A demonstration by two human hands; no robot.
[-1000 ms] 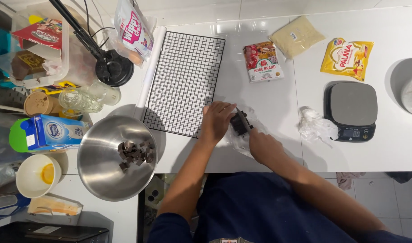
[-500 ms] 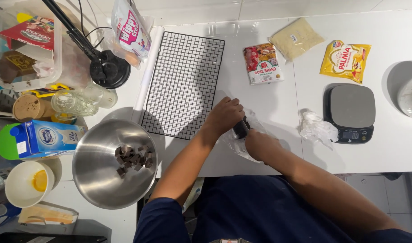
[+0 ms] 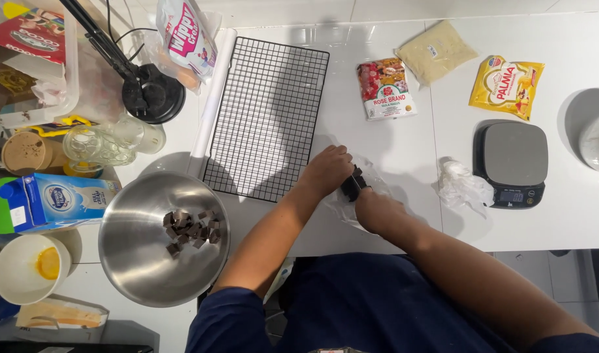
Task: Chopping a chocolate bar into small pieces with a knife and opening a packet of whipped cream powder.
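Gripping a dark chocolate block (image 3: 353, 184) from both sides, the two hands meet near the front edge of the white counter (image 3: 404, 150). The left hand (image 3: 327, 171) is closed over the block's end from about ten o'clock, with the fingers curled down around it. The right hand (image 3: 376, 210) is clenched on the other end from about four o'clock. Under the block and both hands a crumpled clear plastic wrapper (image 3: 371, 176) is spread on the counter.

At nine o'clock from the hands, a steel mixing bowl (image 3: 139, 261) is seen, well apart from them, with a small heap of dark chocolate pieces (image 3: 191, 229) lying in it. A black wire cooling rack (image 3: 266, 117) lies at eleven o'clock, its near corner just beside the left hand. At three o'clock a wad of crumpled white plastic (image 3: 461, 185) is found, touching or nearly touching a grey kitchen scale (image 3: 512, 160). Along the twelve to two o'clock side, a red and white packet (image 3: 385, 88), a clear bag of pale powder (image 3: 435, 52) and a yellow packet (image 3: 506, 86) are laid flat. At the far nine o'clock side a blue milk carton (image 3: 48, 199) and a white cup with yellow contents (image 3: 28, 268) are placed.
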